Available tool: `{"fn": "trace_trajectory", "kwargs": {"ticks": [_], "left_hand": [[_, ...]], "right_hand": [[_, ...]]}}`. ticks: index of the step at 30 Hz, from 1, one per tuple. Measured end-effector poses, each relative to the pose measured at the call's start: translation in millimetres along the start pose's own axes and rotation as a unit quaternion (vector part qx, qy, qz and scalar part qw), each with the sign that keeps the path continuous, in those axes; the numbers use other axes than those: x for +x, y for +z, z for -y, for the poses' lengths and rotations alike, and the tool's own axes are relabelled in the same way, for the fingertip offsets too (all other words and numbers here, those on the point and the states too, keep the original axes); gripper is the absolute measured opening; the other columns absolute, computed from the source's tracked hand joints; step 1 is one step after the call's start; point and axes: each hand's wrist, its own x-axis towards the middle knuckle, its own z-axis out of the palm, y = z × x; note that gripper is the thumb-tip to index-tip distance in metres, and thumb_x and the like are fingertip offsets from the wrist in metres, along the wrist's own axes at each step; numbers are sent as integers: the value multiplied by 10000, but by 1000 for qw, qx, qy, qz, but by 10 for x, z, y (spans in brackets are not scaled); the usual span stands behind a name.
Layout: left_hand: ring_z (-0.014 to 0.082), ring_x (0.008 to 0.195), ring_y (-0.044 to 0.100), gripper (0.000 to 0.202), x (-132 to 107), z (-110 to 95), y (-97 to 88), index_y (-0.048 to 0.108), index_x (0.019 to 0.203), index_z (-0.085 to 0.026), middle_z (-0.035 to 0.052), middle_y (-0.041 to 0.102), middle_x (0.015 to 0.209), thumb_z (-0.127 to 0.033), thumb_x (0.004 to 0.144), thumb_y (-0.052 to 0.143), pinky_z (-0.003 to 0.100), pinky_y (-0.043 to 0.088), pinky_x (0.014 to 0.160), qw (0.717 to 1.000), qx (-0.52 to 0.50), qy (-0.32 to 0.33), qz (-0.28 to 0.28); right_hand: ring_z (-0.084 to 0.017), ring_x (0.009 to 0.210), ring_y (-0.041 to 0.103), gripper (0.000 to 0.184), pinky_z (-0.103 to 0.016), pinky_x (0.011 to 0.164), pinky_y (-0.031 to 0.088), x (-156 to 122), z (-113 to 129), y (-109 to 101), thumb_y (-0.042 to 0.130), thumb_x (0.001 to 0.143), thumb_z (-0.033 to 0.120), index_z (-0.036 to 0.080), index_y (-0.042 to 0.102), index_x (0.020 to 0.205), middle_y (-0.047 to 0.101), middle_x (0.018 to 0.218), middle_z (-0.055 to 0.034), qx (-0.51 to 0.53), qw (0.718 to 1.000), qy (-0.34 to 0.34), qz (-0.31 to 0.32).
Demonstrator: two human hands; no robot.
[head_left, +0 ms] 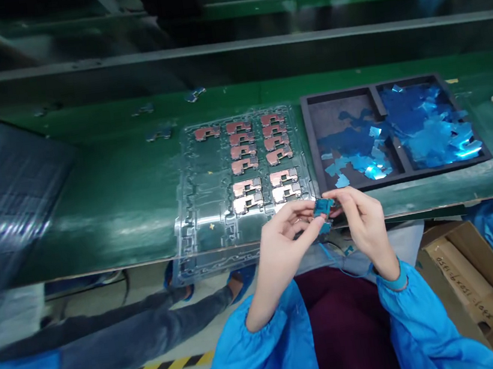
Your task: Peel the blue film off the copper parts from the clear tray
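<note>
Pinches a small blue-covered board (323,207) between left fingers (311,234), beside the near right part of the clear tray (205,196). Pinches the board's right edge with right fingers (350,200) too (exact contact partly hidden), with copper-coloured boards (241,166) inside the clear tray and a black tray (340,105) just right of it.

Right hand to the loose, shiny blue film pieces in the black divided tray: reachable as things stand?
Probably yes: the right hand is close to the tray, with nothing visible blocking the blue film pieces. It's occupied at a small flat blue part, though.
</note>
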Motion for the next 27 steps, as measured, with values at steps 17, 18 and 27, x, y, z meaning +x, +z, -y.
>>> {"fn": "trace_trajectory", "kwargs": {"ticks": [17, 18, 27], "left_hand": [[209, 925, 789, 376, 38, 69, 42, 834, 1087, -206, 69, 842, 1046, -349, 774, 985, 275, 663, 764, 965, -235, -112, 21], [201, 910, 786, 395, 55, 75, 42, 822, 1087, -204, 65, 839, 1051, -346, 762, 995, 281, 667, 763, 957, -261, -125, 17], [162, 917, 775, 331, 186, 71, 44, 740, 1131, -203, 54, 817, 1109, -261, 856, 914, 237, 638, 761, 931, -330, -151, -37]], "right_hand": [[-185, 874, 724, 278, -314, 821, 625, -91, -25, -13, 789, 952, 77, 252, 777, 1168, 788, 919, -42, -274, 911, -288, -109], [-182, 873, 731, 272, -309, 825, 629, -107, -29, -24, 784, 957, 81, 250, 775, 1170, 794, 921, -41, -283, 907, -296, -97], [-233, 1018, 823, 300, -407, 840, 711, -315, -106, -200, 641, 1034, 141, 338, 745, 1234, 851, 1118, -30, -230, 924, -304, -4]]}}
